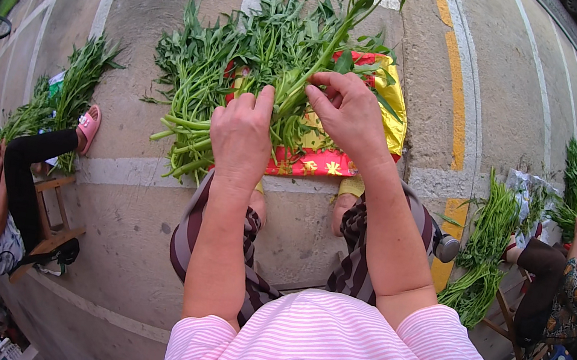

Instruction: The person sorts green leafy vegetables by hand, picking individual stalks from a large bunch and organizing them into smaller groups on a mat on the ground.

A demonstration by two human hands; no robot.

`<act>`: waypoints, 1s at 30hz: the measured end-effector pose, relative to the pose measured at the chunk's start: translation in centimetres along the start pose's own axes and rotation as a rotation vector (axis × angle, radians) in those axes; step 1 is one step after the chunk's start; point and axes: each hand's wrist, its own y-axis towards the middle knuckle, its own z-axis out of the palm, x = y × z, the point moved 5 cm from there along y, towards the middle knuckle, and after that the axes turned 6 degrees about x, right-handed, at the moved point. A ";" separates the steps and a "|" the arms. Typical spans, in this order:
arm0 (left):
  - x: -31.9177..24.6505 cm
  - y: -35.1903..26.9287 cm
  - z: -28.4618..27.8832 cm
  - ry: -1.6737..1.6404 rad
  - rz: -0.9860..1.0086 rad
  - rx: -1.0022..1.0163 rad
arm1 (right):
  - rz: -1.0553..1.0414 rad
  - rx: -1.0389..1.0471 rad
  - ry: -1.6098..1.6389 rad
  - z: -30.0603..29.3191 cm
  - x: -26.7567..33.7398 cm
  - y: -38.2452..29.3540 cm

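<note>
My left hand (241,138) is closed around a bundle of pale green stems (188,129), whose cut ends stick out to the left of it. My right hand (347,111) is on the right, thumb and index finger pinched at the edge of upright leafy stalks (320,68) that reach to the top of the view. Beneath and beyond both hands a heap of leafy greens (273,29), looking like water spinach, lies on a red and yellow plastic sack (393,103) spread on the ground. Whether the fingertips grip a leaf or a stalk is partly hidden.
A person in black trousers sits on a wooden stool (50,237) at the left, beside more greens (79,82). At the right, another person sits near piles of greens (491,231) and a whitish plastic sheet (521,190). Painted lines cross the concrete. My feet flank the sack's near edge.
</note>
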 end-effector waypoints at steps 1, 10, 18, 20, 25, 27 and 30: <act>0.0 0.0 0.0 0.003 -0.003 0.004 | 0.004 0.009 0.007 -0.1 0.1 0.0; 0.9 -0.2 0.2 -0.016 -0.116 0.049 | 0.055 0.073 0.299 -0.6 -0.1 -0.2; 1.4 0.1 -1.1 -0.285 -0.379 0.118 | 0.086 0.162 0.252 -0.7 -0.1 -0.8; 1.4 0.2 -1.0 -0.305 -0.419 0.120 | 0.081 0.151 0.251 -0.8 -0.3 -0.9; 1.9 0.2 -0.8 -0.381 -0.410 0.067 | 0.083 0.122 0.184 -1.5 -0.1 -1.0; 1.9 0.1 -0.7 -0.395 -0.393 0.055 | 0.065 0.104 0.207 -1.6 -0.1 -1.0; 1.8 0.2 -0.7 -0.411 -0.382 0.054 | 0.029 0.074 0.249 -1.5 -0.6 -1.1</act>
